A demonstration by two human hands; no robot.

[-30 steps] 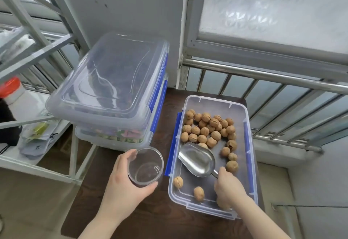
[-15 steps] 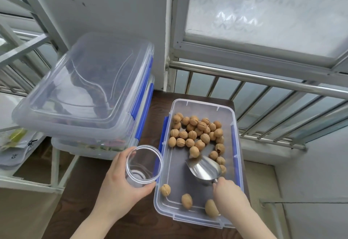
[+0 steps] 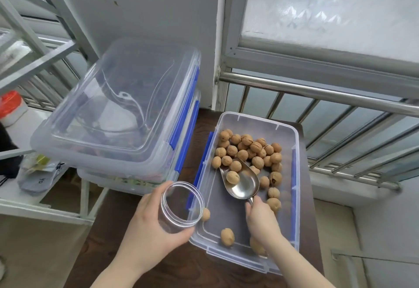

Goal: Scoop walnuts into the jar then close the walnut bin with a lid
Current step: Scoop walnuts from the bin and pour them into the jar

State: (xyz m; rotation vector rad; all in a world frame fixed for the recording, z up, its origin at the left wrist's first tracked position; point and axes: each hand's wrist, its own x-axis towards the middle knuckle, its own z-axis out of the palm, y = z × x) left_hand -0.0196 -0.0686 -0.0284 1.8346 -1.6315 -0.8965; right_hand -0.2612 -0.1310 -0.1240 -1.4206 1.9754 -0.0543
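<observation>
Both hands are occupied and apart: the left hand (image 3: 145,231) is wrapped around the clear jar (image 3: 180,206), holding it upright with its open mouth facing up, and the right hand (image 3: 263,224) is closed on the handle of the metal scoop (image 3: 241,182). The jar sits just outside the near-left corner of the walnut bin (image 3: 294,174), touching or almost touching its long left wall. The bin's long axis runs away from the person, and the scoop lies roughly along it, bowl pointing forward and a little left into the heap of walnuts (image 3: 247,151) massed at the far end. One walnut rests in the bowl; a few loose ones lie near the right hand at the near end. As I judge it, the coming move turns on this: the load is ahead of the right hand, the jar is to its left and slightly nearer, so a filled scoop must travel back and leftward over the bin's left rim to reach the jar mouth. That mouth is narrow against the scoop's bowl, so spills seem likely. Stacked bins (image 3: 118,110) with a clear lid (image 3: 127,97) on top stand on the far left, leaving open room over the near half of the walnut bin and the dark table (image 3: 127,203).
</observation>
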